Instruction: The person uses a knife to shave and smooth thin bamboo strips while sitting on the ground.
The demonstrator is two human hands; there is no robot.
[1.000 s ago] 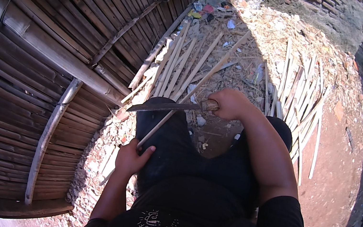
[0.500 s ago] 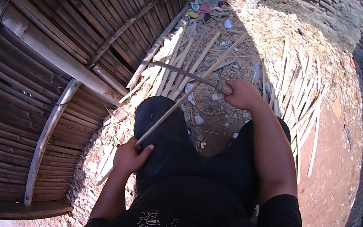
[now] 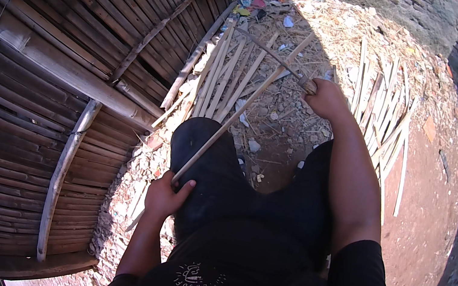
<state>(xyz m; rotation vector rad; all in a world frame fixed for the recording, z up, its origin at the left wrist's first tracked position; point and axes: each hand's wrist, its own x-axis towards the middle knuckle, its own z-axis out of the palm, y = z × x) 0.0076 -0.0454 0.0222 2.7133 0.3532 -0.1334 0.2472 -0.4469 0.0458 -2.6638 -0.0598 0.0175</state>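
Note:
My left hand (image 3: 170, 194) grips a long pale bamboo strip (image 3: 226, 124) low on my left thigh (image 3: 202, 156); the strip slants up and away to the right. My right hand (image 3: 326, 99) is closed round the wooden handle of a long dark machete (image 3: 267, 48), held out beyond my knees with the blade pointing up and left across the far part of the strip. I cannot tell whether the blade touches the strip.
Loose bamboo strips lie on littered ground at the left (image 3: 221, 80) and in a heap at the right (image 3: 381, 115). A slatted bamboo wall (image 3: 24, 156) stands close on my left, a brick wall (image 3: 412, 10) at the back. Bare dirt (image 3: 414, 237) lies to my right.
My right hand and the machete have moved away from me along the strip, the blade tilting more steeply up to the left. My left hand has stayed on my thigh.

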